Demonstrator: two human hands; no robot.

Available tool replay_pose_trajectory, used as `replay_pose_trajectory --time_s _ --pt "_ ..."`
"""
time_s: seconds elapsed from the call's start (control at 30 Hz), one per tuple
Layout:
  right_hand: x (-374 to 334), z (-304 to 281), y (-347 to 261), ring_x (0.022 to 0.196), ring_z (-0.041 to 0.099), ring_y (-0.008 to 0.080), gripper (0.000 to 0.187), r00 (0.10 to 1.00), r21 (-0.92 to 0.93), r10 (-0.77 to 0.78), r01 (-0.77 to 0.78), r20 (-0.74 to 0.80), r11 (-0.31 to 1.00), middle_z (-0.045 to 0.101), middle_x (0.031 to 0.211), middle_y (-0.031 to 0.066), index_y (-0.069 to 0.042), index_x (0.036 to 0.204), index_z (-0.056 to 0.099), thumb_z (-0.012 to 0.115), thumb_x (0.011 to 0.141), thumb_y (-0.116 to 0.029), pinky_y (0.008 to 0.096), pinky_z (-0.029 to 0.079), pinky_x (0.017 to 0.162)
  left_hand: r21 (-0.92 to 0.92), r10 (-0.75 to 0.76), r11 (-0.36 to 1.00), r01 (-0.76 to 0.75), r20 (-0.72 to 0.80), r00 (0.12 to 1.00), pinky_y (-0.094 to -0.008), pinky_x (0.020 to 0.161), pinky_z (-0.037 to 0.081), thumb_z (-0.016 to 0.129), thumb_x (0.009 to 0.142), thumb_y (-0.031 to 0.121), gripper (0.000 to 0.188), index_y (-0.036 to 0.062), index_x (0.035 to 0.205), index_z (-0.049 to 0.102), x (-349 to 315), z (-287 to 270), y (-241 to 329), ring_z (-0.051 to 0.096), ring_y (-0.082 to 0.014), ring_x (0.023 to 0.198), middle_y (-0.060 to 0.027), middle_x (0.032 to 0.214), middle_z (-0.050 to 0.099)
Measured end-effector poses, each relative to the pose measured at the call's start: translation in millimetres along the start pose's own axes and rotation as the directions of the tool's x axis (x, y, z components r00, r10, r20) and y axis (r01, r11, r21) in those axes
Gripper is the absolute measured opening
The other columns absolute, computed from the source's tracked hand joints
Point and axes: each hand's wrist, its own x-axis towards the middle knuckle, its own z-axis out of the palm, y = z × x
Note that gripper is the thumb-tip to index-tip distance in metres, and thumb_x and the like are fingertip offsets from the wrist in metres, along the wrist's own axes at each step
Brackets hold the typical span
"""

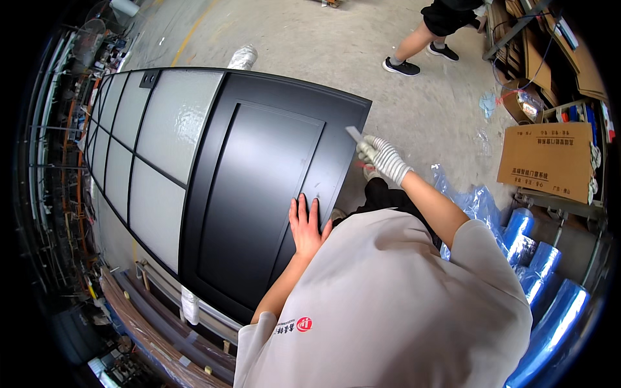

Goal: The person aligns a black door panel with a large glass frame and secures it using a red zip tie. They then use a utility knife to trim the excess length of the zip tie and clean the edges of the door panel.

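A black panelled door (266, 155) with textured glass panes (173, 123) at its far left lies flat in front of me. My left hand (308, 226) is bare and rests on the door near its right edge, fingers spread. In a striped glove, my right hand (386, 160) is held just past that edge, closed around a flat grey scraper-like tool (354, 134). The tool's blade points up and left over the door's rim; whether it touches the surface cannot be made out. Small pale marks (316, 187) show on the door above my left fingers.
Film-wrapped supports (243, 58) show at the door's long sides. Blue film rolls (555, 323) and a cardboard box (545, 158) stand at right. Another person's legs (417, 42) are on the concrete floor at upper right. Long wrapped profiles (149, 323) lie at lower left.
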Motion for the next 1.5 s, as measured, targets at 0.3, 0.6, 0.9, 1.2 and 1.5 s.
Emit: replay_pose_trajectory --time_s 0.3,0.6,0.9,1.2,1.5 --pt "75 -60 4 0.073 0.057 0.0152 0.032 0.880 0.089 -0.197 0.259 -0.431 0.962 0.064 0.087 0.0049 -0.005 0.112 0.060 0.062 0.081 -0.007 0.0306 0.049 0.069 0.036 0.005 0.999 -0.005 -0.001 1.000 -0.0567 0.102 0.026 0.066 0.077 0.034 0.066 -0.0015 0.128 0.045 1 3 2 0.025 -0.0481 0.128 -0.0241 0.140 0.032" --pt "75 -59 -9 0.102 0.057 0.0313 0.024 0.862 -0.495 -0.321 0.096 -0.392 0.863 0.064 0.101 0.0180 -0.010 0.099 0.068 0.066 0.078 -0.021 0.0383 0.045 0.090 0.060 -0.024 0.998 0.023 0.015 1.000 -0.0560 0.103 0.026 0.066 0.076 0.034 0.067 -0.0018 0.129 0.043 2 2 6 0.026 -0.0467 0.129 -0.0232 0.140 0.032" --pt "54 -60 -30 0.089 0.062 0.0309 0.014 0.814 -0.752 -0.497 0.118 -0.301 0.649 0.064 0.094 0.0105 -0.016 0.085 0.064 0.065 0.071 -0.018 0.0407 0.050 0.078 0.071 -0.029 0.997 0.027 0.023 0.999 -0.0559 0.103 0.025 0.066 0.076 0.033 0.068 -0.0018 0.129 0.043 3 1 8 0.027 -0.0464 0.128 -0.0232 0.141 0.032" --pt "75 -57 23 0.083 0.062 0.0269 0.025 0.783 -0.447 -0.427 0.215 -0.452 0.868 0.062 0.092 0.0104 -0.015 0.103 0.066 0.064 0.079 -0.022 0.0361 0.051 0.075 0.060 -0.037 0.998 0.035 0.038 0.999 -0.0559 0.103 0.024 0.066 0.077 0.033 0.069 -0.0018 0.131 0.042 4 1 7 0.025 -0.0459 0.130 -0.0224 0.142 0.031" --pt "65 -69 -18 0.084 0.060 0.0263 0.015 0.756 -0.782 -0.608 0.218 -0.243 0.584 0.061 0.086 0.0069 -0.016 0.089 0.066 0.064 0.073 -0.017 0.0379 0.050 0.075 0.047 -0.040 0.998 0.038 0.038 0.998 -0.0562 0.103 0.024 0.066 0.077 0.033 0.069 -0.0020 0.131 0.041 4 1 8 0.024 -0.0457 0.130 -0.0226 0.141 0.032"
